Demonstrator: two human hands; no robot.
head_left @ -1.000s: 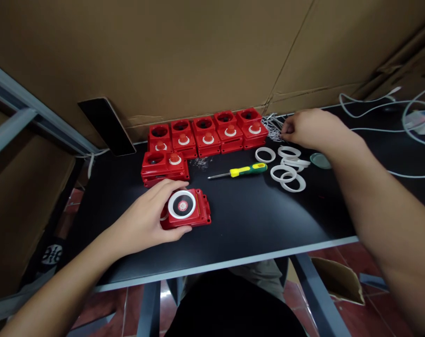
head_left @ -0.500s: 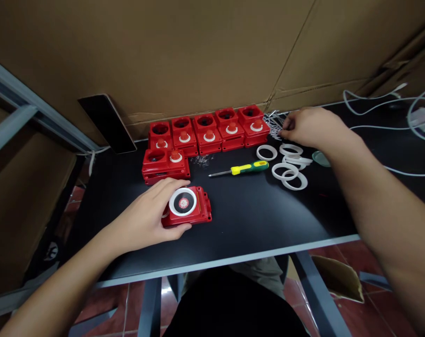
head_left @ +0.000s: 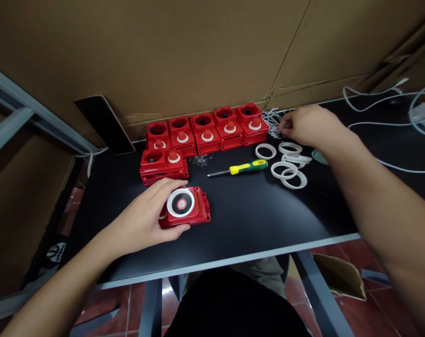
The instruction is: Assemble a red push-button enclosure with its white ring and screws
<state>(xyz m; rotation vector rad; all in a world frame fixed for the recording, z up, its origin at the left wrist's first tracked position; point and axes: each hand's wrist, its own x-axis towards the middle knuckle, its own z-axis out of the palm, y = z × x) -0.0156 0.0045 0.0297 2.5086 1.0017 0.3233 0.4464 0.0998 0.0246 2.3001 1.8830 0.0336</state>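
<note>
Head view: left hand (head_left: 145, 215) clamped on red box (head_left: 199, 204), thumb on near side, fingers on far side; box sits on bench (head_left: 250, 224). Right hand (head_left: 310, 125) curled at screw pile (head_left: 273, 120), can't tell if fingertips are closed on one. White rings (head_left: 299, 159) just nearside of right hand. Screwdriver (head_left: 249, 166) between hands. More red boxes (head_left: 212, 140) beyond left hand.

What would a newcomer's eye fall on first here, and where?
Probably the row of five red boxes at the back of the black table. Next, the front red box held in the left hand, with a white ring on its face. The yellow-and-green screwdriver also stands out mid-table, beside the loose white rings.
</note>
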